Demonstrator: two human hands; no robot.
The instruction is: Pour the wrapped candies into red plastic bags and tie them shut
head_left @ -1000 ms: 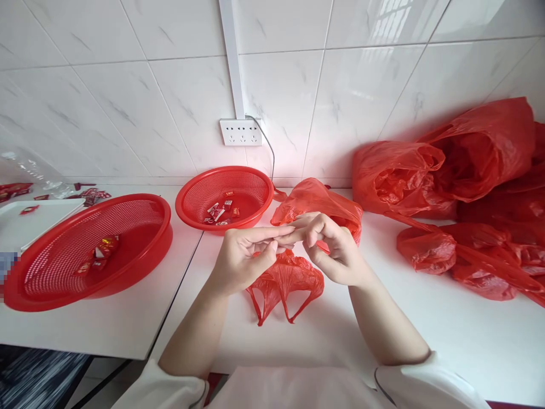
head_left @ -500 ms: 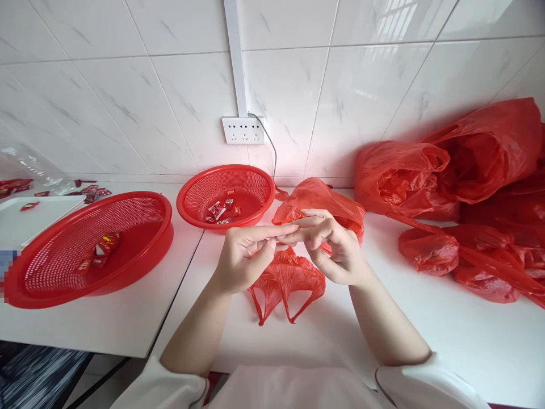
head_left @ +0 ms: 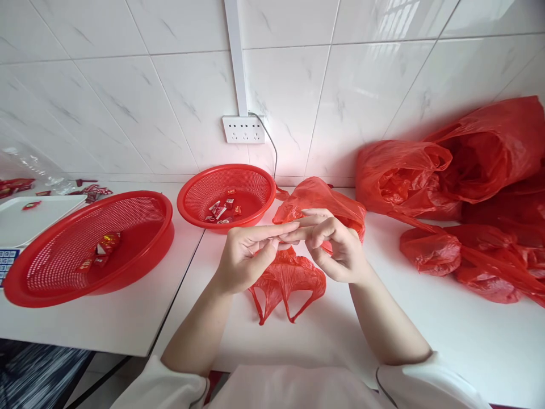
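My left hand (head_left: 248, 257) is raised over the white table with its fingers stretched out to the right. Its fingertips touch and overlap those of my right hand (head_left: 336, 248). The right hand's fingers are partly bent, with the thumb held apart. Nothing shows between the two hands. Just below them a red plastic bag (head_left: 293, 278) lies crumpled on the table, its handles toward me. Another red plastic bag (head_left: 317, 196), fuller in shape, lies behind my right hand and is partly hidden by it.
Two red mesh baskets, a rear one (head_left: 255, 213) and a left one (head_left: 145, 272), hold several small wrapped packets. A white tray (head_left: 25, 218) above a keypad (head_left: 7, 261) is at far left, near a clear bottle (head_left: 38, 170). Filled red bags (head_left: 400, 176) crowd the right.
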